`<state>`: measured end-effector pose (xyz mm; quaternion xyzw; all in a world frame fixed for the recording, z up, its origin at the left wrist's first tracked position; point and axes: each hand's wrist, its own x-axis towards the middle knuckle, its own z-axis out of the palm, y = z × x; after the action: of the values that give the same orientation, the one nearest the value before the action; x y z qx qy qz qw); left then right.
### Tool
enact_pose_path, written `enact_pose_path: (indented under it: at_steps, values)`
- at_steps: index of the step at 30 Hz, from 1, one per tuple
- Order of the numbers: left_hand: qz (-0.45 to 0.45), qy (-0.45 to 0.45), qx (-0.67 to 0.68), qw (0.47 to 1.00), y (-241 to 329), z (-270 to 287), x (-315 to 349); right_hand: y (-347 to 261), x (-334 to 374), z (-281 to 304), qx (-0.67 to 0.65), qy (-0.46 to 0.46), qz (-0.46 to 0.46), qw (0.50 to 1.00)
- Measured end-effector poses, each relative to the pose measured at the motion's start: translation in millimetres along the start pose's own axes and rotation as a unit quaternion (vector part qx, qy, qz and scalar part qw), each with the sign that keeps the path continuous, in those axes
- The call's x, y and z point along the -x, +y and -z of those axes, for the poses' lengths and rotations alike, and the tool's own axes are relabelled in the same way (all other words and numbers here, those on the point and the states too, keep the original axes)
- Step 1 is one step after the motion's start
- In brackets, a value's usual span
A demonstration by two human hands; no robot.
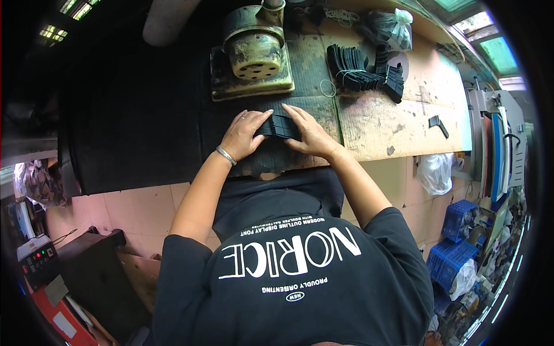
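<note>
On the dark-stained cardboard covering the workbench, a small stack of thin black pieces (pixel 280 125) lies between my two hands. My left hand (pixel 243 134) grips its left end, thumb on the near side and fingers along the far side. At the right end my right hand (pixel 311 134) holds it the same way, with its thumb near and its fingers reaching over the far edge. The pieces sit side by side with thin seams between them. My fingers cover both ends of the stack, and its exact kind does not show.
Beyond my hands stands a stained metal pot-like device (pixel 254 55) on a square base (pixel 254 89). Rubber-banded bundles of black pieces (pixel 353 69) lie at the far right, with a loose rubber band (pixel 328 88), a single bent black piece (pixel 439 126) and a tied plastic bag (pixel 392 32).
</note>
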<state>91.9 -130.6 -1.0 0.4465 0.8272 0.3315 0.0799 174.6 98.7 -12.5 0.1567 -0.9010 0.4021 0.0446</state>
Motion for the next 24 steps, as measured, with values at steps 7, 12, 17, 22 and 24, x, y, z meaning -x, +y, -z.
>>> enact_pose_path:
  at_steps: [7, 12, 17, 22, 24]
  values:
    - [0.03, 0.05, -0.236, 0.97, 24.5, -29.6, 8.3, -14.6, -12.1, -11.3, -0.022, -0.042, -0.059, 0.997]
    - [0.091, 0.041, -0.238, 0.966, 34.9, -38.9, 0.8, -16.1, -14.6, -13.3, 0.002, -0.022, -0.052, 0.998]
    - [0.1, 0.041, -0.241, 0.965, 38.5, -38.0, 0.3, -17.3, -6.1, -17.3, 0.067, -0.004, -0.046, 0.997]
    - [0.096, 0.051, -0.241, 0.964, 40.5, -43.5, -2.9, -6.6, 17.8, -44.3, -0.053, 0.096, -0.101, 0.989]
    - [0.113, 0.038, -0.243, 0.963, 42.8, -44.8, -4.4, -7.5, 13.7, -55.4, -0.068, 0.137, -0.088, 0.984]
